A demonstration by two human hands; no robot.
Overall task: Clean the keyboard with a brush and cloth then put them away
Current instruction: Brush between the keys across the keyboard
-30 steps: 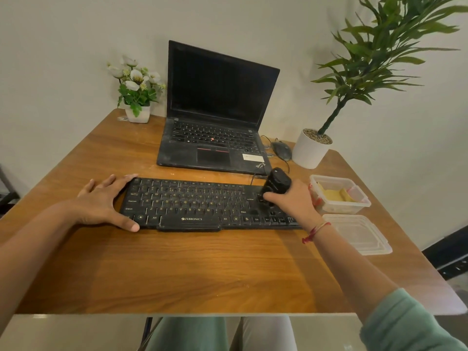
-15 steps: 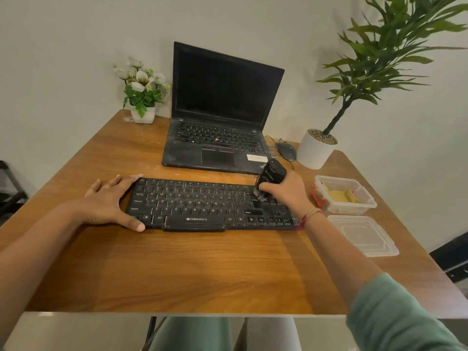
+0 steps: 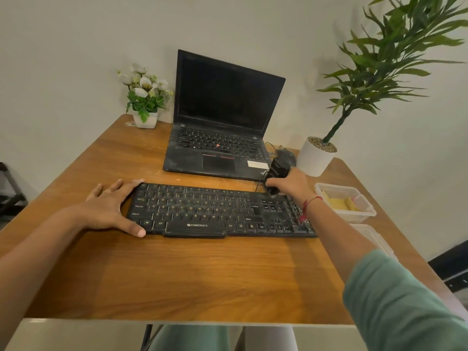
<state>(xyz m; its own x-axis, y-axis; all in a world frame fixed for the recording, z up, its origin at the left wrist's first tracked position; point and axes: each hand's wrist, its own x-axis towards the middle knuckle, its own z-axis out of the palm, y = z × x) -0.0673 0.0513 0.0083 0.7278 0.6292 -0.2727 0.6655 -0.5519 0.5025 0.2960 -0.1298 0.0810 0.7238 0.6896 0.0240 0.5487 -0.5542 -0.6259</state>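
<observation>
Since a second ago the right hand (image 3: 291, 184) has carried the brush (image 3: 277, 172) from the middle rows of the keyboard (image 3: 215, 211) up to its far edge, right of centre.

At the left of the frame, the left hand (image 3: 111, 206) lies flat on the table (image 3: 192, 274). Its fingers are straight and spread, with the thumb against the keyboard's near left corner and the fingertips at the far left corner. In the upper left a small white pot of flowers (image 3: 145, 97) stands at the table's back corner. The keyboard lies across the middle, with an open laptop (image 3: 222, 122) behind it, screen dark.

Right of centre, the right hand's fingers are curled tight round the black brush, whose lower end meets the keyboard's far row. A mouse (image 3: 287, 155) sits just behind the brush, beside a white potted plant (image 3: 316, 158). At the right, an open clear box (image 3: 361, 216) holds the yellow cloth (image 3: 338, 203). Its lid (image 3: 374, 239) lies nearer, partly hidden by the forearm.
</observation>
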